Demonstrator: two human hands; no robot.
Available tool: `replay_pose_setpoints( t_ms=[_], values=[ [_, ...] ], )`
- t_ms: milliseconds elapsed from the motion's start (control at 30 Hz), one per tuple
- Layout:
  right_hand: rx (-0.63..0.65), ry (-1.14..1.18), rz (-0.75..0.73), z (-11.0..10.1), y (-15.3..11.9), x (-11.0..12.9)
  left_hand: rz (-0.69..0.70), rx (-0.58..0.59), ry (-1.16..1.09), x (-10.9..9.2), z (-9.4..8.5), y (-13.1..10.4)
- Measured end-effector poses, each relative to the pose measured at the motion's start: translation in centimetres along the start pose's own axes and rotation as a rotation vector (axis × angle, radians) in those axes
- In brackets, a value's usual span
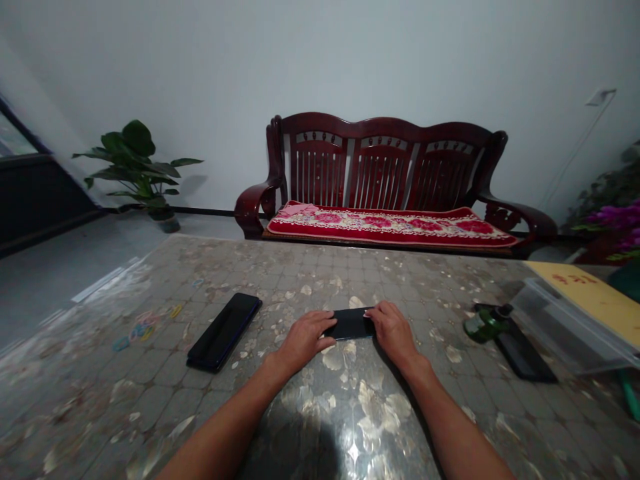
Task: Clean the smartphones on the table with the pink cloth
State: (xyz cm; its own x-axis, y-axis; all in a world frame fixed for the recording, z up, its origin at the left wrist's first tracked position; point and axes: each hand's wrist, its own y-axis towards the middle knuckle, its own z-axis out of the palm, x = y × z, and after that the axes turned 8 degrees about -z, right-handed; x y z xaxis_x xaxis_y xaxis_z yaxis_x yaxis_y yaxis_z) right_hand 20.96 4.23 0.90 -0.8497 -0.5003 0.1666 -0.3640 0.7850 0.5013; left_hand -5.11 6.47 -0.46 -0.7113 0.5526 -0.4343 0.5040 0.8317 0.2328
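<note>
A dark smartphone (351,324) lies sideways, screen up, on the patterned tablecloth in front of me. My left hand (309,337) grips its left end, thumb at the near edge and fingers over the far side. At the right end, my right hand (391,328) is closed with bent fingers on the upper corner. A small pale spot shows at those fingertips; whether it is a nail or a scrap of something, I cannot tell. To the left, a larger black phone-like device (225,332) lies at a slant, apart from both hands.
Colourful rubber bands (143,327) lie far left on the tablecloth (165,413). At right are a green bottle (487,325), another black device (525,350) and a clear plastic box (555,327) under a yellow folder (595,297). Beyond the table stands a wooden bench (380,127).
</note>
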Motion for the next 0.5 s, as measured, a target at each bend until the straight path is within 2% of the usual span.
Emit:
replay_pose_setpoints(
  t_ms=[167,367,500],
  values=[
    [0.055,0.068,-0.125,0.2,0.4,1.9,-0.016,0.011,0.012,-0.2,0.0,0.0],
    [0.004,-0.021,0.021,0.1,0.2,0.0,-0.017,0.019,0.02,-0.3,-0.2,0.0],
    [0.01,-0.002,-0.014,0.1,0.2,0.7,-0.02,0.022,0.023,-0.2,-0.2,0.0]
  ],
)
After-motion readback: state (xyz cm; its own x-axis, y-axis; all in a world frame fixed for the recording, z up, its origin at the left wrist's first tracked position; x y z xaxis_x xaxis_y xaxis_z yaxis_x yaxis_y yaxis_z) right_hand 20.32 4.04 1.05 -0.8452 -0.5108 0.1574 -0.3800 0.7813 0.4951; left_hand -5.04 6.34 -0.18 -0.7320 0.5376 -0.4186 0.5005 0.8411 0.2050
